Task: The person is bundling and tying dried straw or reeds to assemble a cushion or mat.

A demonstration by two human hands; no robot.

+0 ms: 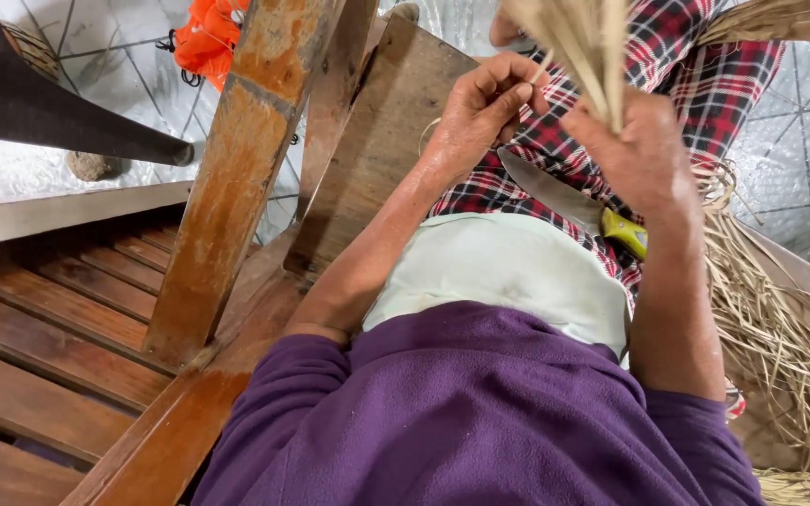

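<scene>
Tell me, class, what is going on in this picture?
A seated person in a purple fleece top grips a bundle of dry tan straw strips in the right hand. The left hand pinches a single strand from it. A long metal knife with a yellow handle lies on the red checked cloth over the lap. Loose straw is piled beside the right arm.

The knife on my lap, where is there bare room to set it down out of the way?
Bare room: the wooden slats left of the slanted wooden post, and the flat board beside the left hand. Crowded: the lap, where the knife lies under the right hand gripping a fibre bundle, and the right side, heaped with dry straw.
</scene>
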